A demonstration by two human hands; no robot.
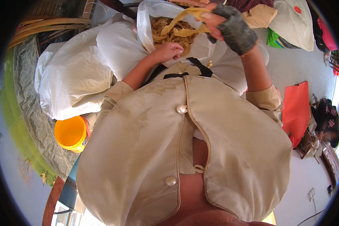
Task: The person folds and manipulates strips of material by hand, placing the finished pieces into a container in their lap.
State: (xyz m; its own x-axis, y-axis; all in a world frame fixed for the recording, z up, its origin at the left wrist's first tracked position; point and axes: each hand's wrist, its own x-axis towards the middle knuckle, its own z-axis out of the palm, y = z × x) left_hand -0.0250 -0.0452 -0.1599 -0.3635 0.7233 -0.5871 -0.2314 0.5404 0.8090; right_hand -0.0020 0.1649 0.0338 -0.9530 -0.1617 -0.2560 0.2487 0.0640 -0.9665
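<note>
A white plastic bag [145,25] stands open in front of me, holding a heap of tan, ribbon-like strips [172,32]. My right hand [228,26], in a dark fingerless glove, is raised at the bag's right side with its fingers closed on a yellowish strip [196,12] that loops down toward the heap. My bare left hand [169,51] rests by the near edge of the bag, its fingers curled; no strip can be made out in it. A few small yellow bits [210,63] lie on pale fabric right of a black strap [199,66].
A large white cloth sack [73,76] lies at the left, with a yellow bucket [70,134] below it. Bent wooden strips [50,24] are at the upper left. A cream bag [293,25] sits at the upper right, a red sheet-like item [296,110] at the right.
</note>
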